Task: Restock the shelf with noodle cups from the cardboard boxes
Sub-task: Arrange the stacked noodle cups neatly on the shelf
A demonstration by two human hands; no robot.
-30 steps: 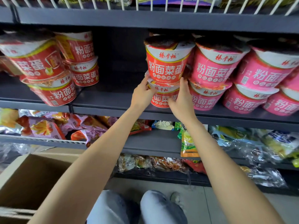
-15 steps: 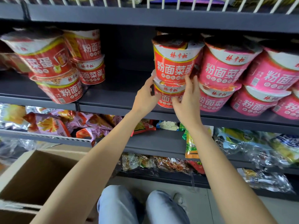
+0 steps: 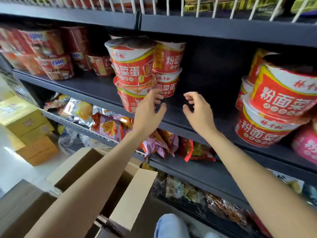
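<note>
Red noodle cups stand in twos on the dark shelf (image 3: 96,86). One stack (image 3: 133,66) is at the shelf's front centre, a second stack (image 3: 169,66) right behind it, and a third stack (image 3: 277,100) at the right. My left hand (image 3: 149,109) is in front of the bottom cup of the centre stack, fingers spread and loosely bent; whether they touch the cup is unclear. My right hand (image 3: 197,109) hovers over the bare gap between the stacks, fingers loosely curled, holding nothing. An open cardboard box (image 3: 133,194) sits below my left arm.
Other red cups (image 3: 56,66) fill the shelf's left end, and a pink cup (image 3: 305,145) shows at the right edge. Snack bags (image 3: 109,126) lie on the lower shelves. Yellow cartons (image 3: 29,127) are stacked on the floor at left. My knee (image 3: 171,225) is below.
Both hands have let go of the right-hand stack and moved left. The view has swung left, bringing the centre stack and the gap in front of me.
</note>
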